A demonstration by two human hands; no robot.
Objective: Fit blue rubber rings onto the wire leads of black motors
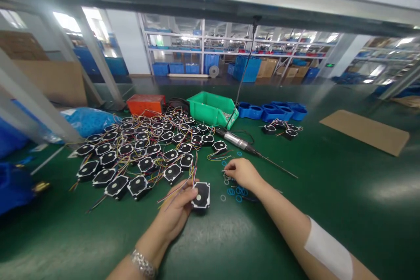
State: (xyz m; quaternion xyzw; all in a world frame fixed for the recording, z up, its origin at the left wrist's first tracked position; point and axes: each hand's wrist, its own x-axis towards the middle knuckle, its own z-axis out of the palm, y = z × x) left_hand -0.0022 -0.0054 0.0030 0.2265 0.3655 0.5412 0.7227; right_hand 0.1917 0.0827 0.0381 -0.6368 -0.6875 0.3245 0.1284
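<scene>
Left hand (175,212) grips a black square motor (201,195) with trailing coloured wires, just above the green bench (328,192). Right hand (241,173), at the motor's 2 o'clock, pinches something small, probably a washer, above blue rings (238,192). An electric screwdriver (243,144) lies at 1 o'clock.

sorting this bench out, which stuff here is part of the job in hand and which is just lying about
In use:
left hand holding a black motor
right hand at the small rings

Lying about:
pile of motors
screwdriver
green bin
orange box
blue trays
cardboard sheet
</scene>
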